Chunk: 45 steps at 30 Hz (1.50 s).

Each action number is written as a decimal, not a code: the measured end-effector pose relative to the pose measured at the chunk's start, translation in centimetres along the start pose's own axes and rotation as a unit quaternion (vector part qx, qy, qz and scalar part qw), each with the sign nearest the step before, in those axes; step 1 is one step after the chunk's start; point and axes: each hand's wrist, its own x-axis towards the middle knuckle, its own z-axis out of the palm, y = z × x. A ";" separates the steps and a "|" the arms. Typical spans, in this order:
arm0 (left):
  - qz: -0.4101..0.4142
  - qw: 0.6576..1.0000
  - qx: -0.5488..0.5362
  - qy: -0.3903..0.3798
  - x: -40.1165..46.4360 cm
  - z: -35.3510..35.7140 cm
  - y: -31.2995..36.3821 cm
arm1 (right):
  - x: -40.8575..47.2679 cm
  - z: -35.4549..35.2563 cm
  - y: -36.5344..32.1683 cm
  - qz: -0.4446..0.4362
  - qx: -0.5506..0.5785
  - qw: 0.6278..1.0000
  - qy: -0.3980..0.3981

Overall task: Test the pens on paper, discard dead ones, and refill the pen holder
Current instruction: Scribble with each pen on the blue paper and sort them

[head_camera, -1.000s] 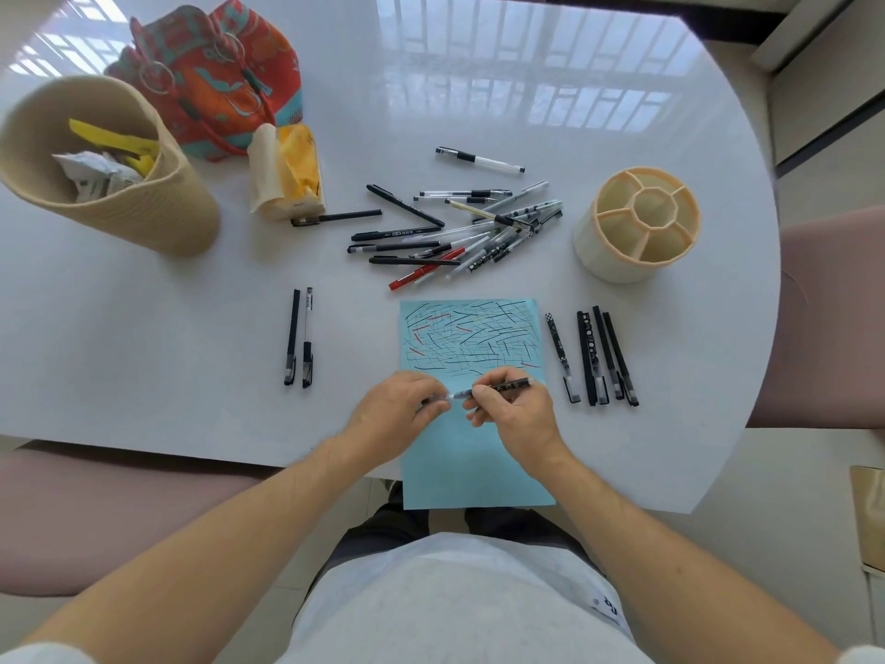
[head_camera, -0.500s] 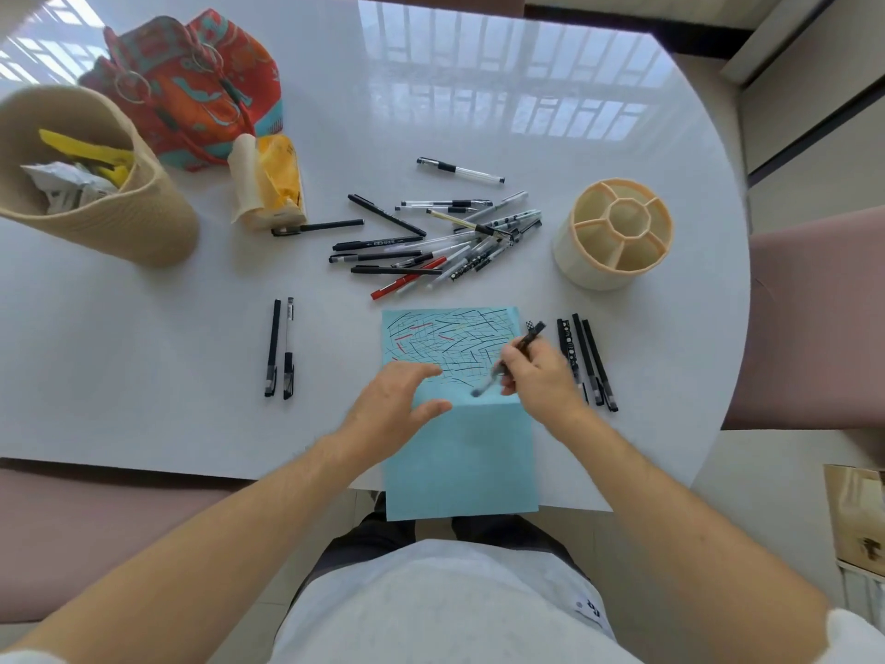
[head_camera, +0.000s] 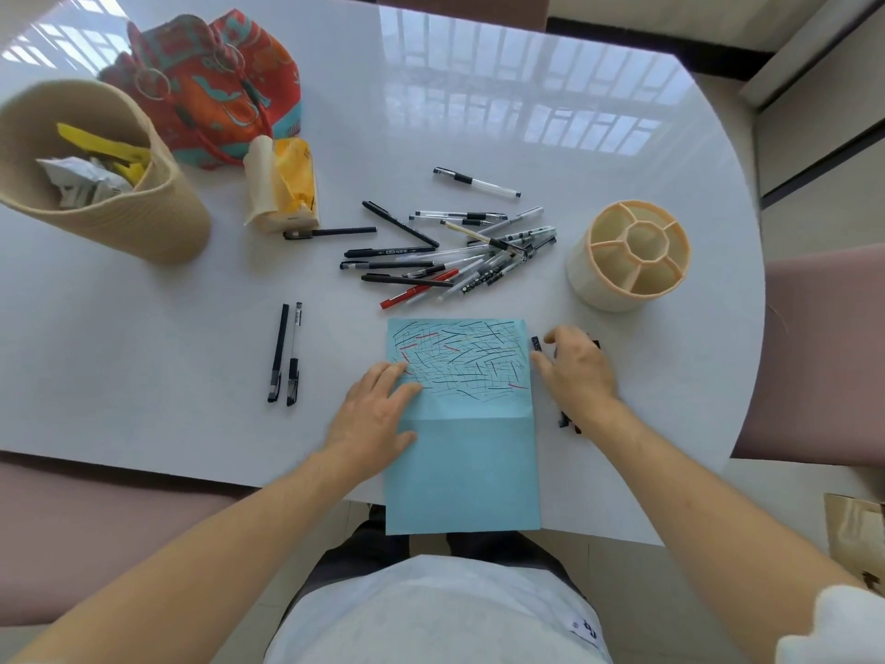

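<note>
A blue sheet of paper (head_camera: 462, 467), its upper half covered in black and red scribbles, hangs over the table's near edge. My left hand (head_camera: 378, 409) rests flat on the sheet's left edge. My right hand (head_camera: 577, 371) lies palm down, fingers relaxed, over a row of black pens (head_camera: 565, 420) just right of the sheet. One pen's end (head_camera: 535, 343) shows by my thumb. A loose pile of pens (head_camera: 450, 261) lies beyond the paper. The cream pen holder (head_camera: 618, 299), divided into compartments, stands with nothing in it at the right.
Two black pens (head_camera: 283, 357) lie side by side left of the paper. A woven beige basket (head_camera: 143, 227) with crumpled waste stands far left, beside a yellow tissue pack (head_camera: 287, 184) and a red patterned bag (head_camera: 215, 88). Pink chairs flank the white table (head_camera: 143, 352).
My right hand has carried the pen from the paper rightward and now lies over the row of black pens. My left hand has flattened on the paper's left edge.
</note>
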 end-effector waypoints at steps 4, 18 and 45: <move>0.004 1.000 0.004 0.001 0.1 0.2 -0.2 | 5.7 -0.7 -3.9 -0.067 0.003 0.996 0.052; 0.004 1.000 0.006 -0.014 -0.3 0.1 -0.5 | 9.6 -0.8 -5.4 -0.269 -0.298 0.916 0.012; 0.015 0.956 -0.284 -0.071 0.1 -3.3 3.1 | -9.3 0.8 -6.4 0.028 0.517 0.847 -0.117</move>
